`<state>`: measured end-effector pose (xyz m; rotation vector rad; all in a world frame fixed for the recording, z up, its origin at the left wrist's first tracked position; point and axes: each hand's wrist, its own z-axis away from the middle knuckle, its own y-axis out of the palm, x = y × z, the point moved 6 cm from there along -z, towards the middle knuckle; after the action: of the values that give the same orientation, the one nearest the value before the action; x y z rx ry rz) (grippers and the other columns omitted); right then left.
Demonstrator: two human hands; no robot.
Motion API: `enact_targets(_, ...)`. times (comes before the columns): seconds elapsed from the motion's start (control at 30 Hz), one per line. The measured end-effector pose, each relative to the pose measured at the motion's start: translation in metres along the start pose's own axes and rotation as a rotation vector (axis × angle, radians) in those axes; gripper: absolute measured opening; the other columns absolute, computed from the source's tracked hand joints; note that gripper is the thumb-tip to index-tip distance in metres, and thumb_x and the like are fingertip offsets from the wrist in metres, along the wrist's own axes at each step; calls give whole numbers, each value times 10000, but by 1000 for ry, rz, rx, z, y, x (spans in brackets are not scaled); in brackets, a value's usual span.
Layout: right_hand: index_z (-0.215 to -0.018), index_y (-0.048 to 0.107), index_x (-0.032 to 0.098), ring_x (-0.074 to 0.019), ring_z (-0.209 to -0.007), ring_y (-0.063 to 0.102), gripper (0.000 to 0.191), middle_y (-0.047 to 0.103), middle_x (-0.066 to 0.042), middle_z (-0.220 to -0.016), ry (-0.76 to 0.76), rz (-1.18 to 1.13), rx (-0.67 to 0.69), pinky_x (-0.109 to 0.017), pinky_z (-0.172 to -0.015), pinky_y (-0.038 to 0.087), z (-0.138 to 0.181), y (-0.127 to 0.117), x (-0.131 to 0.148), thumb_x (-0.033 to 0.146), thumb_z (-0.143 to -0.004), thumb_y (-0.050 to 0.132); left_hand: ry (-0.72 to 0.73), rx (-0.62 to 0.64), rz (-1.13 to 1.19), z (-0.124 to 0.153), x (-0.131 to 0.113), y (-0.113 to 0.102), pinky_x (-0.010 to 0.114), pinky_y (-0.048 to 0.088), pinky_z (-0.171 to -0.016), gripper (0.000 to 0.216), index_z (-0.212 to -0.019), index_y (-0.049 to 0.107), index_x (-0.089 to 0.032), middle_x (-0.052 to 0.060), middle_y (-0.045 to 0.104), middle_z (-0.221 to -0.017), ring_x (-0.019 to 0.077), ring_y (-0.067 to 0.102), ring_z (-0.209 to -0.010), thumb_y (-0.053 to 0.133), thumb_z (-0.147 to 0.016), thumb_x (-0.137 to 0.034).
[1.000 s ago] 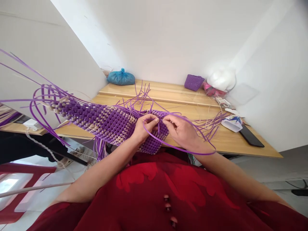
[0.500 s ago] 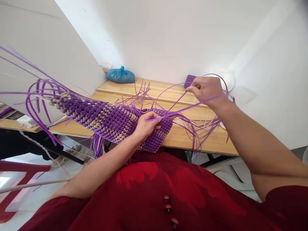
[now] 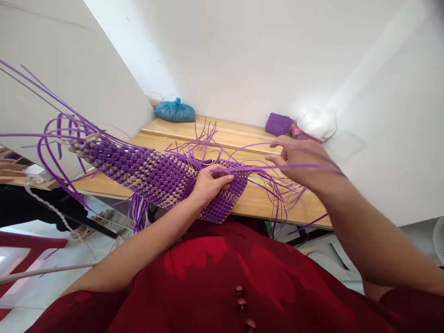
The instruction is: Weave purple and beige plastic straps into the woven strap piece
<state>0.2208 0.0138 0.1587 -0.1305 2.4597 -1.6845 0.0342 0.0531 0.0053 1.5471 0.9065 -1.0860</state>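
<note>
Now the fingers of the right hand (image 3: 299, 159) stand parted, with thumb and forefinger apart, where half a second ago they were pinching a strand and drawing it upward. The hand has also sunk a little, so the pull seems to have eased; whether a fingertip lightly touches a strand is hard to tell. The left hand (image 3: 209, 186) has kept its place, thumb and fingers pinched on the purple and beige woven piece (image 3: 149, 173), which suggests the work is being held steady there. A purple strand (image 3: 248, 169) runs from beside the left fingers across the right wrist. That wrist is bent, knuckles up, and the forearm reaches in from the lower right; the left forearm slants up from the lower left, just in front of the weave. The woven piece lies along the near edge of the tabletop (image 3: 260, 206), trailing loose strands at both sides. Farther out are a blue bag (image 3: 175, 112), a small purple pouch (image 3: 278, 124) and, at the far left, another person's hand (image 3: 9, 172)
</note>
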Motion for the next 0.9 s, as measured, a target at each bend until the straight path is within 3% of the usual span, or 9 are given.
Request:
enact_targets(0.1,-1202,682,212,-176,-752,600,299,720,-40,-893,-191,-196,-60,-274,-662,390,8,15,33,259,-939,548,9,5,-27,0,-1,0,230,568,-586,339,-765,667,-133,-1,649,-707,111,609,-638,879,-576,-318)
enact_targets(0.17,-1156,697,208,-161,-769,605,264,721,-33,-913,-392,-284,-16,-261,-686,407,13,27,57,247,-964,521,3,6,-31,1,-1,1,222,549,-568,332,-781,671,-136,0,657,-704,108,605,-617,872,-587,-315)
enact_targets(0.27,-1052,722,187,-162,-820,605,237,707,-59,-950,-563,-244,-39,-267,-733,424,15,38,73,226,-989,497,27,10,-49,0,-2,1,207,506,-543,312,-806,681,-139,4,669,-701,112,606,-606,857,-601,-294)
enact_targets(0.4,-1212,678,220,-186,-945,602,270,692,-75,-1051,-682,-128,-96,-283,-803,430,13,38,79,221,-995,517,87,24,-86,0,-4,3,217,488,-550,274,-801,684,-141,4,670,-685,120,607,-598,837,-608,-261)
enact_targets(0.6,-975,687,142,-212,-875,587,181,690,-103,-925,-553,64,-22,-298,-718,390,7,39,71,165,-979,508,60,-5,-95,2,-3,4,214,484,-530,245,-790,676,-150,-12,639,-646,110,587,-557,820,-641,-280)
enact_targets(0.77,-1037,667,139,-198,-874,614,194,708,-113,-986,-427,-21,11,-280,-706,389,8,42,59,147,-972,485,64,-16,-91,3,-4,4,218,490,-528,255,-770,675,-153,-9,639,-664,109,581,-559,830,-632,-300)
enact_targets(0.9,-850,695,158,-174,-789,617,193,714,-73,-854,-320,-166,205,-266,-672,391,5,42,54,113,-901,514,49,-4,-86,4,-4,3,230,509,-550,272,-785,671,-152,-12,628,-643,116,588,-567,829,-650,-327)
